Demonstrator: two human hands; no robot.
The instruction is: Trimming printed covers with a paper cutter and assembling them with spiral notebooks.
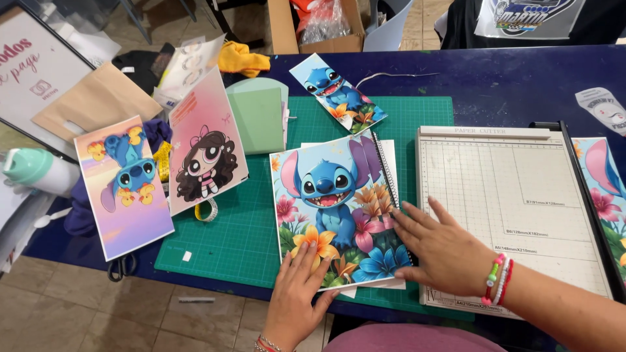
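Observation:
A spiral-bound notebook (336,202) with a cover showing a blue cartoon creature among flowers lies on the green cutting mat (241,228). My left hand (297,293) rests flat on the cover's lower left corner, fingers spread. My right hand (443,251), with bead bracelets at the wrist, presses flat on the cover's right edge near the black spiral binding (385,169). White sheets stick out beneath the cover.
A paper cutter (515,202) sits just right of the notebook. Printed covers lie at left (124,186), (207,150), at top (339,94) and far right (606,195). A green paper stack (257,117), tape roll (207,210), scissors (120,267) and bottle (36,171) surround the mat.

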